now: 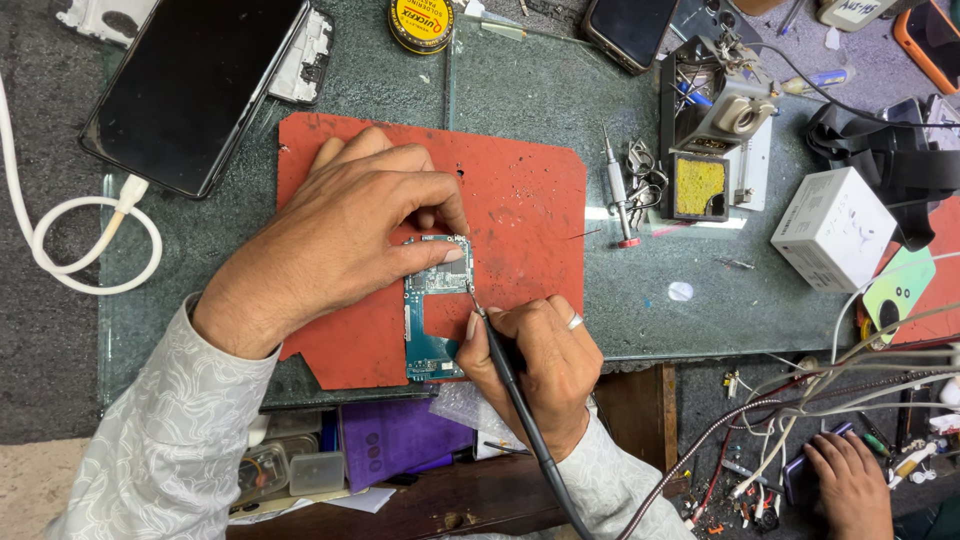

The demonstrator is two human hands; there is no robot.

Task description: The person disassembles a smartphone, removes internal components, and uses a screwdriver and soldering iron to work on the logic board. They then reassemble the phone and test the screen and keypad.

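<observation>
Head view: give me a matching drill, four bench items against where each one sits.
Things:
1. blue-green phone circuit board
2. black smartphone with white cable
3. round yellow-lidded tin
4. white rectangular box

Places:
A. right side of the glass top
B. top edge, above the red work mat
C. on the red work mat, pinned by the left hand, with the tip of the tool in the right hand at it
D. top left corner

Pairs: 1-C, 2-D, 3-B, 4-A
</observation>
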